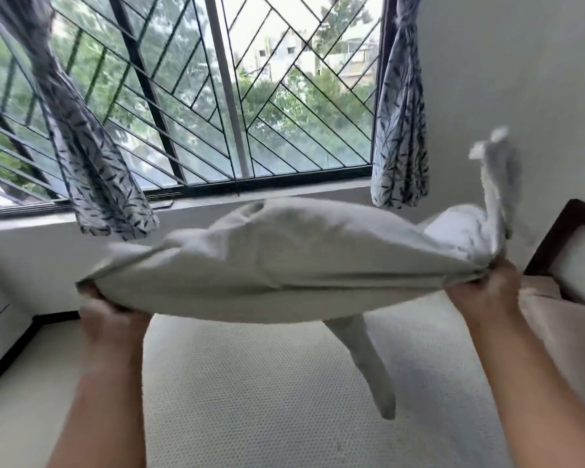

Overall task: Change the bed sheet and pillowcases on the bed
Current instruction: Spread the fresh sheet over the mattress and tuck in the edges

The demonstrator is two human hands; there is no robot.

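A wide window [217, 96] with a black grille of slanted bars fills the upper part of the view, with trees and buildings outside. A pale wall [520, 79] runs to its right and below its sill. A bare mattress [267, 400] with a dotted weave lies beneath, reaching toward the window wall. Two leaf-print curtains hang at the window: the left curtain [92, 157] slants down across the glass, and the right curtain [399, 130] hangs straight at the frame's edge. At the right edge stands a dark headboard [554, 238] with a pale panel, and a beige cushion [561, 329] lies against it on the mattress.

The pillow [284, 261], in a grey case, is held up in the air over the mattress, clear of it, and hides part of the wall under the sill. Its long axis runs left to right, nearly level, with the right end a little higher. Its broad face is turned toward the camera and downward.

The left hand [112, 319] grips the left corner, fingers curled under it, though blur hides the detail. The right hand [483, 292] pinches the gathered cloth at the right end. A loose flap [497, 184] of the case stands up above that hand, and a strip [368, 366] dangles under the pillow toward the mattress.
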